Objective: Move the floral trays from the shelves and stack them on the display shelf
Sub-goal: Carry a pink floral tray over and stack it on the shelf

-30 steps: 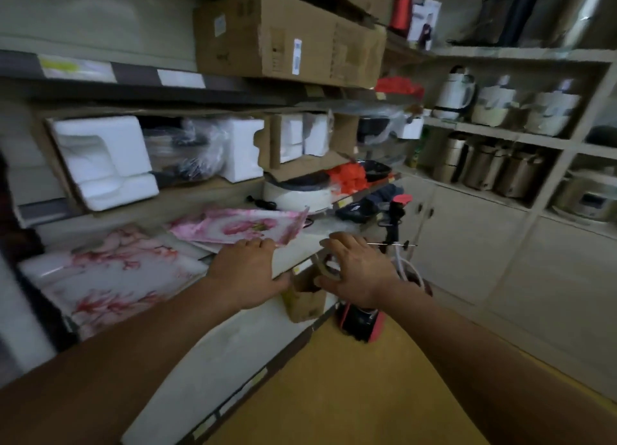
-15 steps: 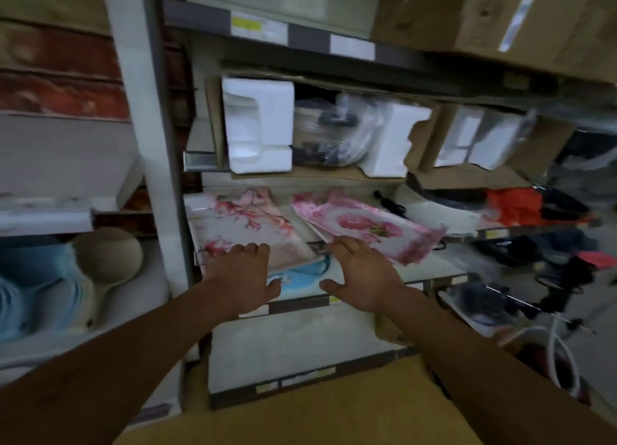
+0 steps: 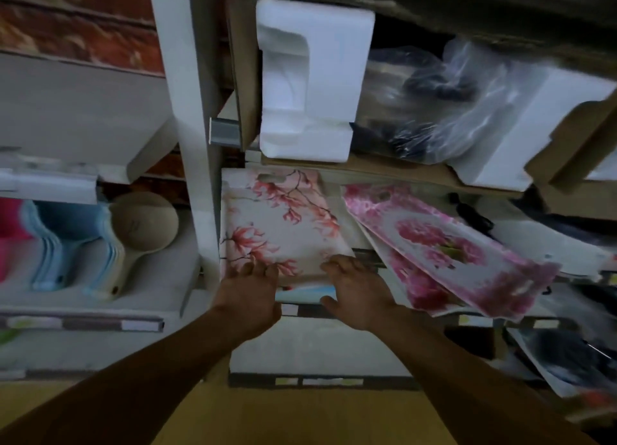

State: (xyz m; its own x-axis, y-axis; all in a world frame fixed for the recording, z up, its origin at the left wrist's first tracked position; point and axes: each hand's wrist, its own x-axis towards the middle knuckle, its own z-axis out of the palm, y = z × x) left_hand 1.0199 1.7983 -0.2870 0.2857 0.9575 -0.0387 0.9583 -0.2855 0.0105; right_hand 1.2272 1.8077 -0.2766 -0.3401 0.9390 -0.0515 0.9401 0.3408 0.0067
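You're barely started: your left hand and right hand, apart with fingers spread, rest on the pale floral tray, with the pink trays just right of them unmoved

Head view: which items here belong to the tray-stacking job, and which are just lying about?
Job:
pale floral tray, under both hands
pink floral trays
left hand
right hand

Lying about:
foam block
plastic bag
beige scoop

Both hands forward, fingers extended
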